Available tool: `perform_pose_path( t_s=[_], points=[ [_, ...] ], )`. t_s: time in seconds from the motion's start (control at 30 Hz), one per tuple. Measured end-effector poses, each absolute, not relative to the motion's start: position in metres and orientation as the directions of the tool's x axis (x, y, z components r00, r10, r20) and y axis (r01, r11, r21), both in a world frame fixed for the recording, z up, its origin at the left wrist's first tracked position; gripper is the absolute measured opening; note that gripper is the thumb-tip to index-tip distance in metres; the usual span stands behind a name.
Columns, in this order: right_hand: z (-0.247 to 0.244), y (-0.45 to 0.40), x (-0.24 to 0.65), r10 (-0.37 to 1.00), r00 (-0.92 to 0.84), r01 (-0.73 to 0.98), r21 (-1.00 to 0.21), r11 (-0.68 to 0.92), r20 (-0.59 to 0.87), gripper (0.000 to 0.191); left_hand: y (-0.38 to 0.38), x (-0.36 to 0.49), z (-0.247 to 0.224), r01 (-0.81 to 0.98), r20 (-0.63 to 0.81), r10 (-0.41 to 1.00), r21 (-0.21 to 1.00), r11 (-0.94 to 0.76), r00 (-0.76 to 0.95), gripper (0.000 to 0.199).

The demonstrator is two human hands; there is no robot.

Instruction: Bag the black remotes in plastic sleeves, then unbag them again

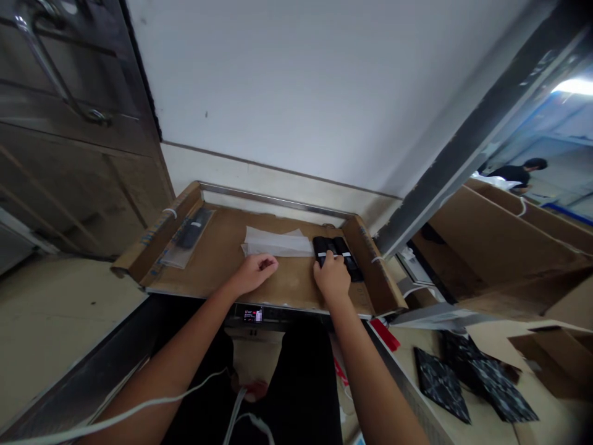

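Observation:
My right hand (332, 277) is at the near edge of a row of dark, folded pieces with white bands (340, 248), at the right end of a cardboard-lined tray. Its thumb is at their left side and its fingers are curled over the nearest dark piece. Loosely curled, my left hand (256, 272) hovers over or rests on the tray's near middle, with nothing visible in it. Just beyond it lie thin white translucent sheets (278, 242). A clear plastic bag with a dark piece inside (189, 235) lies at the tray's left end.
Raised cardboard sides (377, 269) bound the tray, and a white wall (278, 93) stands behind it. A small lit screen (252, 314) is below the front edge. To the right are large cartons (504, 228), dark patterned packs (442, 383) and a distant person (516, 173).

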State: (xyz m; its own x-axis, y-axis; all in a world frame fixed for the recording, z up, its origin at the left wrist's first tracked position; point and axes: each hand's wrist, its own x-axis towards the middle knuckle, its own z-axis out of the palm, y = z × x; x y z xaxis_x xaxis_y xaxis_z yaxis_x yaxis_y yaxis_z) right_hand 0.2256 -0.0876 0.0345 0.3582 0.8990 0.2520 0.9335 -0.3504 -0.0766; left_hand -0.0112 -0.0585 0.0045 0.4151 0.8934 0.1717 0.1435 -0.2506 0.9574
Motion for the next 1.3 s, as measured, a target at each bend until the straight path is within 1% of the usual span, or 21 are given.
perform_pose_path(
  t_s=[0.1, 0.2, 0.37, 0.5, 0.63, 0.7, 0.77, 0.83, 0.87, 0.9, 0.93, 0.97, 1.0, 1.03, 1.1, 1.17, 1.23, 1.3],
  points=[
    [0.030, -0.088, 0.218, 0.896, 0.297, 0.943, 0.045, -0.330, 0.331, 0.033, -0.059, -0.011, 0.006, 0.143, 0.164, 0.895, 0.960, -0.242, 0.415, 0.023],
    [0.025, -0.083, 0.217, 0.897, 0.282, 0.941, 0.085, -0.329, 0.341, 0.031, -0.060, -0.011, 0.009, 0.142, 0.146, 0.903, 0.965, -0.220, 0.405, 0.021],
    [0.021, -0.070, 0.222, 0.887, 0.292, 0.938, 0.075, -0.339, 0.357, 0.028, -0.060, -0.012, 0.009, 0.128, 0.160, 0.899, 0.965, -0.230, 0.407, 0.018],
    [0.019, -0.067, 0.221, 0.869, 0.271, 0.943, 0.068, -0.327, 0.414, 0.025, -0.058, -0.013, 0.007, 0.115, 0.163, 0.899, 0.967, -0.228, 0.406, 0.018],
    [0.017, -0.076, 0.218, 0.863, 0.179, 0.971, 0.055, -0.231, 0.473, 0.023, -0.063, -0.008, 0.008, 0.098, 0.163, 0.912, 0.972, -0.214, 0.375, 0.020],
    [0.015, -0.081, 0.217, 0.862, 0.141, 0.984, 0.028, -0.177, 0.486, 0.022, -0.069, -0.008, 0.011, 0.111, 0.217, 0.930, 0.959, -0.259, 0.297, 0.023],
    [0.013, -0.085, 0.216, 0.859, 0.134, 0.990, -0.028, -0.139, 0.494, 0.021, -0.072, -0.018, 0.015, 0.178, 0.340, 0.928, 0.914, -0.364, 0.150, 0.024],
    [0.010, -0.086, 0.217, 0.862, 0.129, 0.991, -0.092, -0.096, 0.491, 0.019, -0.069, -0.042, 0.020, 0.335, 0.486, 0.874, 0.826, -0.453, -0.016, 0.022],
    [0.009, -0.086, 0.217, 0.865, 0.120, 0.990, -0.120, -0.070, 0.487, 0.019, -0.065, -0.058, 0.023, 0.444, 0.543, 0.836, 0.770, -0.458, -0.077, 0.021],
    [0.009, -0.085, 0.217, 0.868, 0.106, 0.989, -0.140, -0.043, 0.485, 0.018, -0.059, -0.076, 0.027, 0.572, 0.575, 0.806, 0.712, -0.407, -0.141, 0.019],
    [0.008, -0.083, 0.217, 0.870, 0.094, 0.988, -0.155, -0.020, 0.484, 0.017, -0.053, -0.094, 0.030, 0.697, 0.574, 0.798, 0.649, -0.305, -0.185, 0.020],
    [0.008, -0.082, 0.216, 0.871, 0.086, 0.986, -0.168, -0.004, 0.484, 0.017, -0.045, -0.111, 0.032, 0.798, 0.537, 0.818, 0.577, -0.176, -0.208, 0.027],
    [0.008, -0.081, 0.216, 0.870, 0.086, 0.984, -0.179, 0.003, 0.486, 0.017, -0.038, -0.125, 0.034, 0.869, 0.470, 0.856, 0.492, -0.051, -0.216, 0.035],
    [0.008, -0.080, 0.216, 0.868, 0.091, 0.982, -0.190, 0.004, 0.488, 0.017, -0.031, -0.137, 0.036, 0.916, 0.376, 0.905, 0.399, 0.037, -0.200, 0.041],
    [0.009, -0.080, 0.216, 0.869, 0.098, 0.978, -0.209, 0.007, 0.485, 0.018, -0.019, -0.149, 0.037, 0.962, 0.236, 0.958, 0.254, 0.102, -0.164, 0.048],
    [0.009, -0.080, 0.217, 0.873, 0.099, 0.974, -0.228, 0.014, 0.478, 0.018, -0.009, -0.151, 0.038, 0.972, 0.163, 0.974, 0.201, 0.124, -0.158, 0.055],
    [0.008, -0.080, 0.218, 0.876, 0.098, 0.970, -0.241, 0.021, 0.472, 0.017, 0.000, -0.148, 0.041, 0.966, 0.083, 0.982, 0.212, 0.149, -0.170, 0.060],
    [0.007, -0.079, 0.219, 0.877, 0.102, 0.968, -0.251, 0.022, 0.469, 0.018, 0.007, -0.144, 0.046, 0.962, -0.061, 0.987, 0.224, 0.156, -0.146, 0.056]
  ],
)
